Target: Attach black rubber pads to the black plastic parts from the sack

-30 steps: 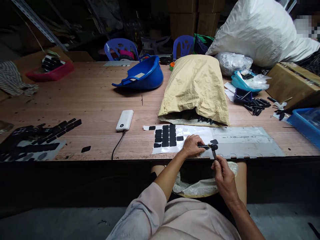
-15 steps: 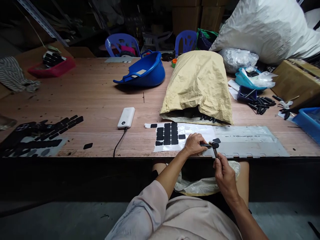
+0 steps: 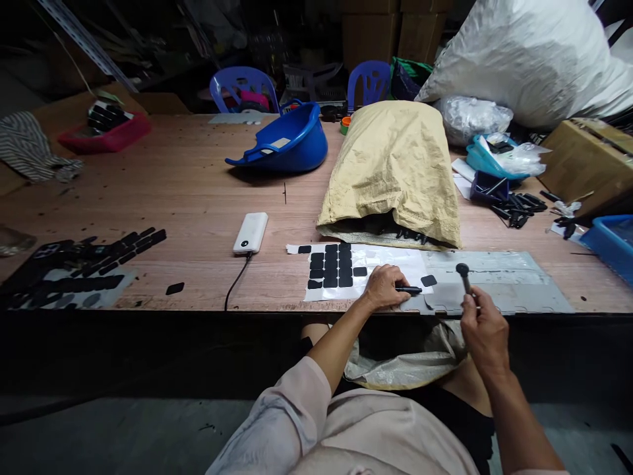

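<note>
My left hand (image 3: 388, 287) is closed around a slim black pen-like rod (image 3: 409, 289), pressing it down near the table's front edge. The rod's free end points right, over the white backing sheet's edge and a grey mat (image 3: 494, 293). To the right, my right hand (image 3: 487, 330) grips the handle of a small hammer (image 3: 463, 272) with a rounded black head, raised and apart from the rod. Beside the rod lies a loose black rounded patch (image 3: 428, 281). Rows of similar patches (image 3: 331, 265) sit on the white sheet (image 3: 378, 256) left of my left hand.
A yellow woven sack (image 3: 390, 165) with black pieces in its mouth lies behind the sheet. Further left are a white power bank (image 3: 250, 232) with a cable and a blue basin (image 3: 297, 142). Black parts (image 3: 527, 206) and a blue tub (image 3: 613, 241) stand at right.
The hammer head was at the rod's right end; my right hand has drawn it away to the right and up. My left hand stays with the rod.
</note>
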Motion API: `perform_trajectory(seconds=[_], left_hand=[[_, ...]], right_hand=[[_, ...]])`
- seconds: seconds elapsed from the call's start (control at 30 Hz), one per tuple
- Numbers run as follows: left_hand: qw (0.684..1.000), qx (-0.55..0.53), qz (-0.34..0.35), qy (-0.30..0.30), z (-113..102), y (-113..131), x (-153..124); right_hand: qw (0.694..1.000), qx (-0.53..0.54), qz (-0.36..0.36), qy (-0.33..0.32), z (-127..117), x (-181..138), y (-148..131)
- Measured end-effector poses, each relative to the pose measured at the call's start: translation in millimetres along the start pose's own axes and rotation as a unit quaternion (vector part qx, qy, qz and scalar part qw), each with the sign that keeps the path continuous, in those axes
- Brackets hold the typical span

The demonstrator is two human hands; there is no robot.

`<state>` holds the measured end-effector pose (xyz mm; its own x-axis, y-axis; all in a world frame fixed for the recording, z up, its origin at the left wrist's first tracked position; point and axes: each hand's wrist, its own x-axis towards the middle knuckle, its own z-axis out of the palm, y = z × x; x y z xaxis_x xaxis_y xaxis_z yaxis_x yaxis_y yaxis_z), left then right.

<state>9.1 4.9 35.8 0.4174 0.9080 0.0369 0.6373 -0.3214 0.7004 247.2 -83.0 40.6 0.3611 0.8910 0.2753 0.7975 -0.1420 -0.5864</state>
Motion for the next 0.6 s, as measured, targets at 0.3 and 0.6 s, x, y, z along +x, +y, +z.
perform_trajectory(seconds=[0.3,0.6], left_hand=[[1.0,0.007,0.022,0.005,3.7,-4.2,1.2],[0.999,0.007,0.034,0.022,4.9,-8.3,3.3]], right_hand=[[0.955,-0.292,0.011,-0.058,1.2,77.2,28.0],[0.965,-0.251,0.002,0.076,32.5,86.4,30.8]])
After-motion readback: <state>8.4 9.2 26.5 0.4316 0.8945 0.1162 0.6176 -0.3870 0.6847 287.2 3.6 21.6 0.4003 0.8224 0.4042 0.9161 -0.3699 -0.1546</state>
